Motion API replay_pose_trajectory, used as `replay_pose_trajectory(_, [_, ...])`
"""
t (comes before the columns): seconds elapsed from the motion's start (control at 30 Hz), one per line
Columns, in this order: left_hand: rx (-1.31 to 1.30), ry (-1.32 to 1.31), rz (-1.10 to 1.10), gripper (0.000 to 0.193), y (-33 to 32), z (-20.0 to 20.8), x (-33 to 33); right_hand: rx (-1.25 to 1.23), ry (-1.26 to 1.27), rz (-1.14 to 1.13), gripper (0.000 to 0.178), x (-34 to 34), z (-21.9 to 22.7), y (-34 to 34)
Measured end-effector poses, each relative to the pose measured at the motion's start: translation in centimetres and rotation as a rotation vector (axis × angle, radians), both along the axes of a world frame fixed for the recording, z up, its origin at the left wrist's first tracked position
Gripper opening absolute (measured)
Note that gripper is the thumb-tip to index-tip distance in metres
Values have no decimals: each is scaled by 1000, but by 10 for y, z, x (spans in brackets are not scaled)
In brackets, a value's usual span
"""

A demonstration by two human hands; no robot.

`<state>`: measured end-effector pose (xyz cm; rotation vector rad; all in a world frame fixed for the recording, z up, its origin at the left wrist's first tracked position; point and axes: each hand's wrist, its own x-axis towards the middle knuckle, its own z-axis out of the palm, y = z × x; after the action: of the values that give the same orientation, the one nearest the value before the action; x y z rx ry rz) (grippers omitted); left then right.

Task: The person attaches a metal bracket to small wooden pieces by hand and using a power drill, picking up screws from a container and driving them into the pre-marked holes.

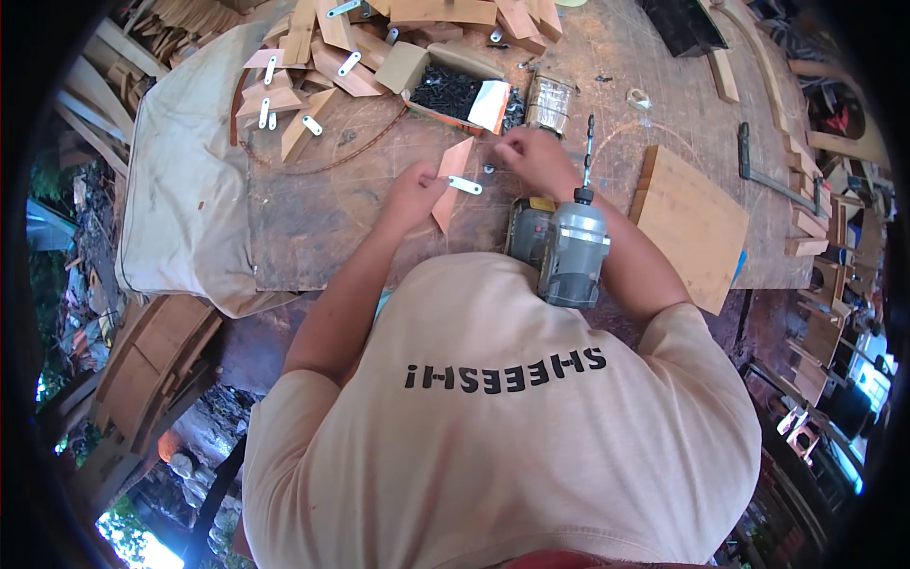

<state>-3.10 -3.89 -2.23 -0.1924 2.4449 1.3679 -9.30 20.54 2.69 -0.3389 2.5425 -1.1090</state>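
My left hand (pixel 415 194) is closed on the left side of a small wooden piece (pixel 456 169) with slanted ends. A white metal plate (pixel 465 185) with rounded ends lies across that piece and sticks out past its right edge. To the right, my right hand (pixel 536 159) hovers near the front of a screw box, its fingertips drawn together; whatever they hold is too small to make out. A cordless drill (pixel 575 242) with its bit pointing away sits close to my body, beside my right forearm. The open cardboard box (pixel 406 68) holds many dark screws (pixel 445 90).
Several cut wooden pieces (pixel 443 11), some with white plates, are piled at the far left. Behind my right hand is a tape-wrapped block (pixel 550 101). A wide wooden board (pixel 690 223) and a metal clamp (pixel 773 180) lie right; a pale cloth (pixel 185 171) covers the left end.
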Motion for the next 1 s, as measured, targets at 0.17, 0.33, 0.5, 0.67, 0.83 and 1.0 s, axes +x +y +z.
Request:
replay_pose_trajectory(0.17, [-10,10,29,21,8,7,2,185,179,-96,17,-4,-20,31])
replay_pose_trajectory(0.33, [-30,0,55,29,7,7,6,167,179,-110,17,0,-20,37])
replay_pose_trajectory(0.5, [-31,20,55,25,9,10,6,45,140,69,17,7,-20,29])
replay_pose_trajectory(0.67, [-42,-15,61,22,8,9,6,43,184,179,18,5,-14,17])
replay_pose_trajectory(0.83, [-9,23,97,31,7,0,8,32,227,264,19,5,-22,10])
replay_pose_trajectory(1.0, [-22,8,85,31,9,10,8,54,310,304,13,6,-32,6])
